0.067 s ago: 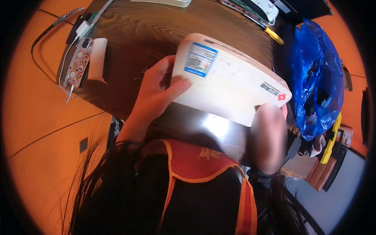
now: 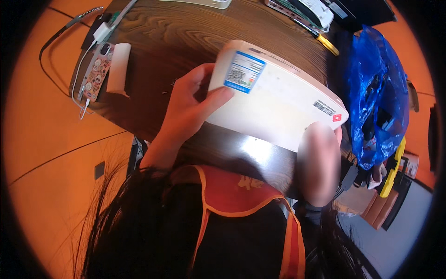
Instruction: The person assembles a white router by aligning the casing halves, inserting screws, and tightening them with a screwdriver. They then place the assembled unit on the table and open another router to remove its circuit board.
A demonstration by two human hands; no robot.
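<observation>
Between my hands is a white electronic device case (image 2: pixel 278 102), flat with rounded corners and slots along its far edge. It is tilted above the table. A blue-bordered label with a square code is on its left part; dark print and a red mark are near the right corner. My left hand (image 2: pixel 193 100) grips the left end, thumb on the labelled face and fingers behind. My right hand (image 2: pixel 320 153) holds the near right corner, with its thumb over the face and a bit of finger behind the edge; much of it is smeared.
A dark wooden table (image 2: pixel 172 32) lies below. At left are a patterned phone (image 2: pixel 97 74) on a white cable and a pale strip (image 2: pixel 120 69). Far right are a yellow-handled screwdriver (image 2: pixel 328 44) and an opened casing with circuit board (image 2: pixel 309 14). A blue plastic bag (image 2: pixel 378 93) stands at right.
The case has shifted slightly to the right in view, with both hands still on it. The surroundings have shifted slightly as well.
</observation>
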